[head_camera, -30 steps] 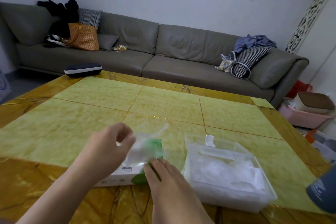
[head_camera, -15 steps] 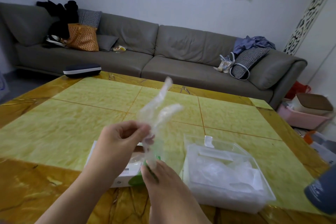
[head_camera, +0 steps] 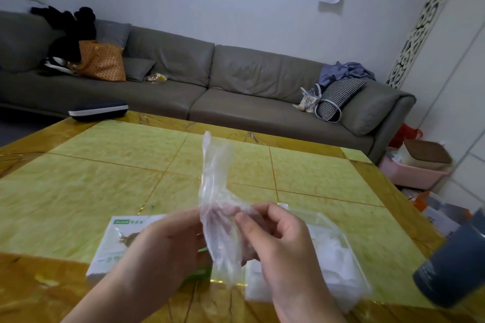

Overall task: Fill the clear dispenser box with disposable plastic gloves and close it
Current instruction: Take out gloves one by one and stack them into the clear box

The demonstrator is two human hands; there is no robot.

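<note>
A plastic glove [head_camera: 217,207] hangs upright, pinched between left hand [head_camera: 168,246] and right hand [head_camera: 278,241].

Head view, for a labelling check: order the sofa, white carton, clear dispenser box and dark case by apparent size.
1. sofa
2-3. white carton and clear dispenser box: alike, both partly hidden by the hands, unranked
4. dark case, though farther away

**Living room behind the table**

Long grey sofa [head_camera: 236,86] against a pale wall [head_camera: 210,2]. Left on the sofa, an orange bag [head_camera: 101,61] and black clothes [head_camera: 69,29]; right, a checked cushion [head_camera: 338,97] under blue cloth [head_camera: 346,72]. Beyond the sofa's right end, a pink bin [head_camera: 409,173]. Before it, a yellow table [head_camera: 105,165].
</note>
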